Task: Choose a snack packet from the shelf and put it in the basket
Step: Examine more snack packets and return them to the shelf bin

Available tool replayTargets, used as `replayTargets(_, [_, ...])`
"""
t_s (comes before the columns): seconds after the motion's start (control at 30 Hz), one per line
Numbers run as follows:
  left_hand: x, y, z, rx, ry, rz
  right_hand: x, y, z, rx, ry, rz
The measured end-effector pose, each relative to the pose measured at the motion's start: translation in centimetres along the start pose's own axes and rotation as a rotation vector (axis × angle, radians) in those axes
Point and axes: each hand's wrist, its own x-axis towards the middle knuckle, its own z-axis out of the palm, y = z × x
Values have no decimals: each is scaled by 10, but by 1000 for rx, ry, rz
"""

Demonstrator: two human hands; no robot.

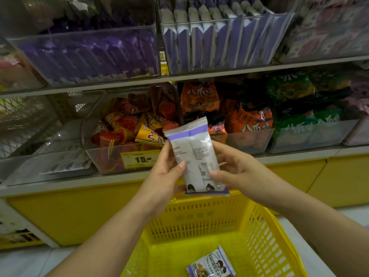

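Snack packet (196,156) upright, gripped by both hands, left (163,176), right (233,166)

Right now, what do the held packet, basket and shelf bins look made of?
Packet: thin plastic film, probably, satin white with purple bands; crimped top edge and soft creases.
Basket: moulded plastic, glossy yellow; slotted lattice walls.
Bins: clear rigid plastic, possibly acrylic; snacks show through, glare on the fronts.

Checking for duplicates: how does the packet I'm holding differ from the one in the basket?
The held packet stands nearly upright, gripped by left hand and right hand above the yellow basket; the basket packet lies flat on its floor. The held packet shows its text-covered back; the basket packet shows its pictured front. Both are white with purple trim.
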Motion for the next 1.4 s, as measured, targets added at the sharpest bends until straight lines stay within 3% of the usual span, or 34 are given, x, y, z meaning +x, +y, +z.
replayTargets(0.13, [2,3,-3,-148,10,-77,-3,-2,2,-56,-82,-43])
replayTargets(0.37, [6,6,-5,-261,43,-134,-2,-3,-3,144,-42,-23])
replayTargets(0.53, [7,7,-5,-210,87,-79,2,6,-7,298,27,21])
replayTargets(0.73, [5,13,2,-64,181,85,5,14,-1,195,113,34])
replayTargets(0.8, [3,15,3,12,150,140,5,15,2,164,116,46])
replayTargets(0.97, [-9,14,7,257,-130,113,5,14,3,228,146,65])
replayTargets(1.27, [-11,19,4,252,-177,126,3,10,-3,519,42,174])
replayTargets(1.4, [-16,21,7,254,-211,86,7,11,-2,612,110,235])
